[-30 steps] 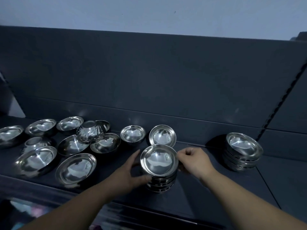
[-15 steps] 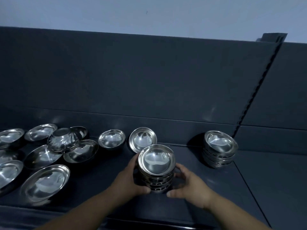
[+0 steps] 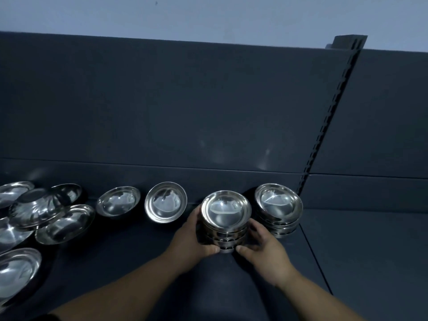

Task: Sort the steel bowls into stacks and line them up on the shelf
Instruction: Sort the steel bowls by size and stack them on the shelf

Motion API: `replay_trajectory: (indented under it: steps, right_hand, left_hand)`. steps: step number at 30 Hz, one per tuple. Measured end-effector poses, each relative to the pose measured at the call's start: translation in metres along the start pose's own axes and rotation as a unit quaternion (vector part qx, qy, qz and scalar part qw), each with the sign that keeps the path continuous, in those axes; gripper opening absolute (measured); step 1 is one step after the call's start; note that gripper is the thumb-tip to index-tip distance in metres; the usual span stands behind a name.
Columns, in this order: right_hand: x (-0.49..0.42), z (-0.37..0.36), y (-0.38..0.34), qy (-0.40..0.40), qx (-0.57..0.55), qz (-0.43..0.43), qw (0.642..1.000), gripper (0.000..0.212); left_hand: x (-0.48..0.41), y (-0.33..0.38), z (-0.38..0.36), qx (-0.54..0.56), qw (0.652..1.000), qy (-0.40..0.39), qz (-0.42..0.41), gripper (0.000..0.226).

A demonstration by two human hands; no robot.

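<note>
Steel shone between the two hands. The left hand (image 3: 192, 237) and the right hand (image 3: 264, 249) each curled round one side of the stack (image 3: 225, 214), thumbs low at its near foot and fingers wrapped behind it. The stack stood upright in that double hold, low over the shelf (image 3: 359, 251); whether its base touched could not be told.

A second earlier only the left hand cupped the stack's side, while the right, curled, sat up by the rim. Half a second earlier both hands had closed round it, and a wide strip of bare shelf lay between the right hand and the second stack (image 3: 279, 205). That strip had all but gone: the second stack stood just beyond the right hand's fingers, its rim close to the held stack's rim, though contact could not be made out. The tilted bowl (image 3: 165, 201), which had been straight behind the stack, was now off to the left of the left hand, so the stack had travelled right and back towards the back panel (image 3: 185, 112).

By this judgement the stack was nearly in line with its neighbour, needing only to be set down and let go. Farther left of the left hand, well apart, the loose bowls (image 3: 64, 223) lay unsorted, some overlapping.
</note>
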State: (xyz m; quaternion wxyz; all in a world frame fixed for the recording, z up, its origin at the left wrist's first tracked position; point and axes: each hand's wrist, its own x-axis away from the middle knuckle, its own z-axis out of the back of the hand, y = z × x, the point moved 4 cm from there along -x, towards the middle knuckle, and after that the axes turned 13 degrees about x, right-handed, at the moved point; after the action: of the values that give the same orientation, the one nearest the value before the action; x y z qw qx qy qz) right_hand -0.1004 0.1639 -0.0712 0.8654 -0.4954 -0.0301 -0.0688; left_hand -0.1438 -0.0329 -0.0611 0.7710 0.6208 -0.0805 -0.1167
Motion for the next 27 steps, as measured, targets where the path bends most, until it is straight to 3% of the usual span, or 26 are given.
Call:
replay_trajectory:
  steps: [14, 16, 21, 27]
  right_hand:
    - [-0.016, 0.005, 0.003, -0.033, 0.066, 0.037, 0.997, 0.094]
    - [-0.014, 0.007, 0.004, -0.019, 0.104, 0.018, 0.994, 0.086]
    - [0.000, 0.000, 0.006, -0.023, 0.263, -0.011, 0.964, 0.031]
    - [0.011, -0.056, -0.029, -0.073, 0.331, 0.083, 0.937, 0.036]
  left_hand:
    - [-0.008, -0.010, -0.004, -0.072, 0.995, 0.067, 0.029, 0.101]
    - [-0.006, -0.010, -0.002, -0.100, 0.992, 0.069, 0.031, 0.096]
    - [0.015, -0.011, 0.011, -0.219, 0.973, 0.055, 0.047, 0.088]
    - [0.049, -0.007, 0.060, -0.333, 0.941, 0.050, -0.003, 0.073]
